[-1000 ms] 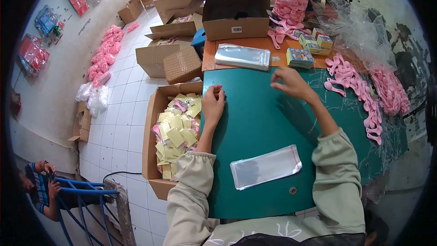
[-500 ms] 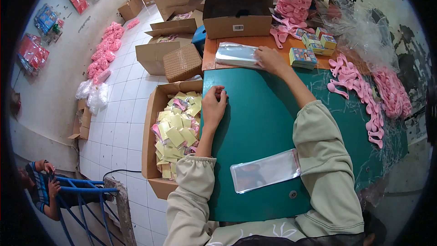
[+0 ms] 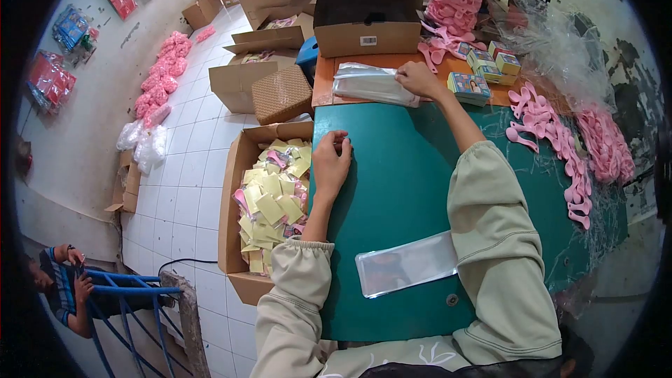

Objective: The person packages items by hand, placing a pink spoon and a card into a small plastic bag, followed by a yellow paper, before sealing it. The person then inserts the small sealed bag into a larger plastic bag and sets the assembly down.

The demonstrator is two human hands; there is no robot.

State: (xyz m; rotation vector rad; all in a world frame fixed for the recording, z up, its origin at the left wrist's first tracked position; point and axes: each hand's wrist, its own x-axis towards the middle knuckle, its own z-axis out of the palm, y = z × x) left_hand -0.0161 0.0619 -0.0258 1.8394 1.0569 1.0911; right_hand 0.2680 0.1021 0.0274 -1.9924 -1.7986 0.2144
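My right hand (image 3: 418, 81) reaches to the far side of the green table top (image 3: 392, 175), its fingers pinched at the right end of a stack of clear plastic bags (image 3: 364, 84). That stack lies on an orange-brown board. My left hand (image 3: 332, 164) rests by the table's left edge with its fingers curled in and nothing showing in them. Closer to my body, a second pile of clear plastic bags (image 3: 402, 266) lies slanted, its right end under my right sleeve.
Left of the table stands a carton (image 3: 241, 189) of packed cards and pink spoons. Card packs (image 3: 467, 88) and loose pink spoons (image 3: 553, 133) lie at the right. An open cardboard box (image 3: 367, 38) stands behind the bags. A person (image 3: 66, 287) is by a blue railing (image 3: 133, 287).
My right hand has drawn slightly back and up at the stack's right end, where the bags' edge has shifted. My left hand has barely moved.
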